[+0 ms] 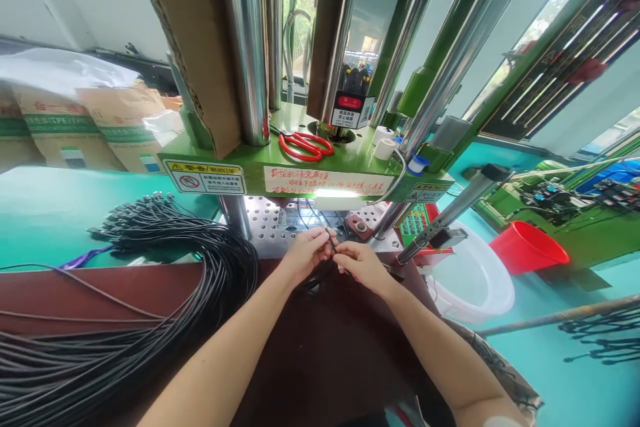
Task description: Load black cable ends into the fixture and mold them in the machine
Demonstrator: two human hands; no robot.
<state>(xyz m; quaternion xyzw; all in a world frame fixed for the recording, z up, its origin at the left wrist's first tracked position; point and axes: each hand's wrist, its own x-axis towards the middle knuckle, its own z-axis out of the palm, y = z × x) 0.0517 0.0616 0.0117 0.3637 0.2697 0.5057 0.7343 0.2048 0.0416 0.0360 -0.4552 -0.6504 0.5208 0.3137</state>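
Two bare hands hold a black cable at the front of a green press.
The left hand and right hand both have their fingertips pinched on the cable, over the near edge of a perforated metal plate; the press's crossbeam hangs above the plate just beyond them, with metal pillars at either side, and red-handled scissors lie on top; a thick bundle of black cables crowds the brown table beside the left forearm, while a white tub and red bucket stand off to the right.
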